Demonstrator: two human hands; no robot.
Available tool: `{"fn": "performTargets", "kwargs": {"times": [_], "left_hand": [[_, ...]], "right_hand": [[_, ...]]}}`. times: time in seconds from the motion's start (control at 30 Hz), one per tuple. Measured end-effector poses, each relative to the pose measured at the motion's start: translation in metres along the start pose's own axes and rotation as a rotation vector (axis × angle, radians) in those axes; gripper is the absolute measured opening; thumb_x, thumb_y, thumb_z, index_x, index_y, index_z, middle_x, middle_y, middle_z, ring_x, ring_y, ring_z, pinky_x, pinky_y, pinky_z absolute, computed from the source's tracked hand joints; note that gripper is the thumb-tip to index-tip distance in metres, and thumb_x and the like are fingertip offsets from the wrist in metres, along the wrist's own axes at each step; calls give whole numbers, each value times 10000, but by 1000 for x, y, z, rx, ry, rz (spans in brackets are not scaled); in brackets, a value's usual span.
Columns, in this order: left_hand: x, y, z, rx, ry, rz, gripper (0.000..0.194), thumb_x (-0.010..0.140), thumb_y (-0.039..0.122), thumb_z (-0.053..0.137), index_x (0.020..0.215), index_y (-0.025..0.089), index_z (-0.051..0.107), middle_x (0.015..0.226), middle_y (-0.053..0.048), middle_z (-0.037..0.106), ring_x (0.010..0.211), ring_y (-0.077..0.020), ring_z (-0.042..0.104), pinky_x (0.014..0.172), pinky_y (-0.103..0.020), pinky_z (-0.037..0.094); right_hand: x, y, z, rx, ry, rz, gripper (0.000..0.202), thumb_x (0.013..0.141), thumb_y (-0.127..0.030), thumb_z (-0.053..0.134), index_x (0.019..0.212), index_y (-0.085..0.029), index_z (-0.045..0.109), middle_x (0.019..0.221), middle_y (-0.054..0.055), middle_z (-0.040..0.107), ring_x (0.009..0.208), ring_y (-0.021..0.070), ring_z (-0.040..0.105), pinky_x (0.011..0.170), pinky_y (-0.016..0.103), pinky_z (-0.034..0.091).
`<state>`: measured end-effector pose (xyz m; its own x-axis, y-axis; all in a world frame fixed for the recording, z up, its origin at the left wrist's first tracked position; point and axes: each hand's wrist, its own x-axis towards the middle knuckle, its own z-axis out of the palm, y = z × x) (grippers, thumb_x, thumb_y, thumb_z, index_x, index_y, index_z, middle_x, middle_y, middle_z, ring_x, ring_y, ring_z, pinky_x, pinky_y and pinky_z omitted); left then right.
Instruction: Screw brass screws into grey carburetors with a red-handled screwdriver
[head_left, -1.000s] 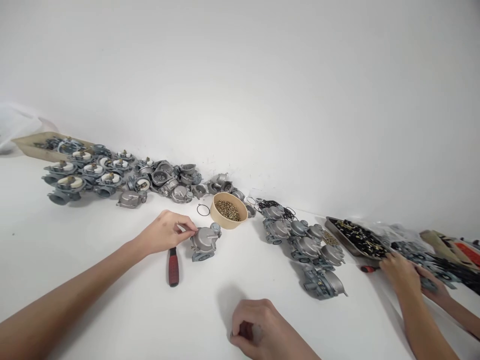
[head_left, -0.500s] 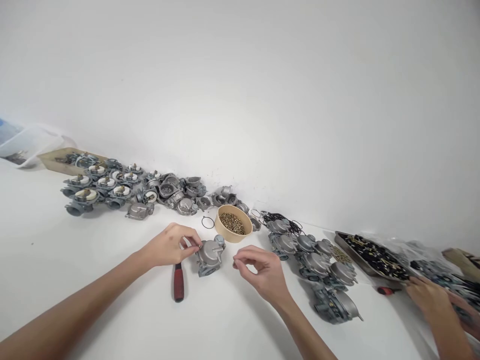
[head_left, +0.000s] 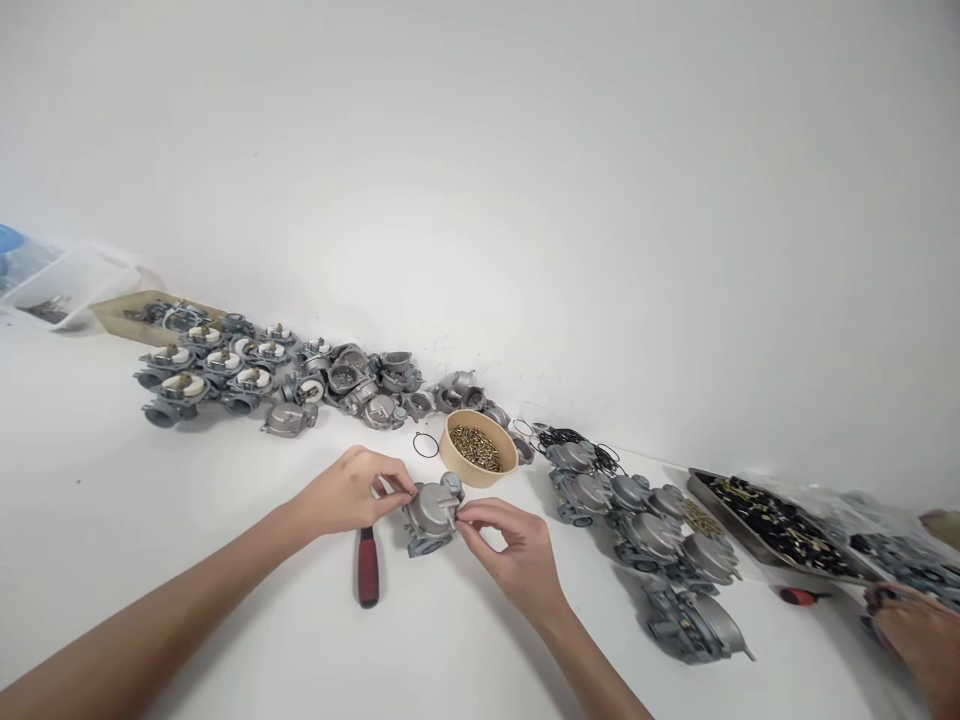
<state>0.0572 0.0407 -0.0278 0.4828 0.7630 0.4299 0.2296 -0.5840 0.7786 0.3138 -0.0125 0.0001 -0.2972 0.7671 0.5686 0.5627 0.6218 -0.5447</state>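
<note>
A grey metal carburetor (head_left: 433, 512) sits on the white table between my hands, its rounded cover facing up. My left hand (head_left: 360, 492) is pinched at the cover's left edge; whatever its fingertips hold is too small to make out. At the right edge of the cover, my right hand (head_left: 510, 550) has thumb and forefinger pressed together, their contents hidden. A red-handled screwdriver (head_left: 368, 572) lies below my left hand, its upper end covered by the hand. Just behind the carburetor stands a round tan bowl (head_left: 457, 468) of small brass-coloured screws.
Carburetors with white floats (head_left: 182, 386) and loose metal covers (head_left: 382, 411) stand at the left and back. More carburetors (head_left: 652, 536) stand at the right, beside a metal tray (head_left: 780, 530) of black parts. Another person's hand (head_left: 915, 635) is at the far right, near a red-handled tool (head_left: 799, 597).
My right hand has moved left to the carburetor's edge; my left hand stays at its left side. The view has shifted slightly. The other person's hand has moved away from the tray.
</note>
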Motion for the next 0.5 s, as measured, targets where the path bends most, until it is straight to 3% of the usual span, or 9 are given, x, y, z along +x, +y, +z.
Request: {"fn": "performTargets", "kwargs": {"times": [0.3, 0.4, 0.5], "left_hand": [[-1, 0, -4, 3, -29, 1, 135, 926, 255, 665, 944, 230, 797, 926, -12, 824, 774, -172, 753, 768, -268, 599], [-1, 5, -16, 33, -57, 29, 150, 908, 249, 672, 1011, 237, 781, 983, -18, 812, 787, -172, 745, 740, -256, 591], [-4, 12, -37, 203, -105, 65, 140, 878, 185, 646, 939, 229, 764, 833, -8, 777, 719, -171, 713, 707, -255, 543]], "right_hand": [[-5, 6, 2, -1, -9, -104, 125, 900, -161, 715, 908, -234, 817, 884, 53, 818, 765, 195, 783, 717, 297, 660], [-6, 7, 4, 2, -10, -117, 116, 901, -165, 719, 908, -234, 812, 888, 51, 815, 764, 189, 779, 715, 295, 659], [-6, 6, 4, 4, -10, -134, 91, 885, -180, 746, 939, -229, 801, 897, 56, 809, 766, 193, 772, 701, 299, 654]]}}
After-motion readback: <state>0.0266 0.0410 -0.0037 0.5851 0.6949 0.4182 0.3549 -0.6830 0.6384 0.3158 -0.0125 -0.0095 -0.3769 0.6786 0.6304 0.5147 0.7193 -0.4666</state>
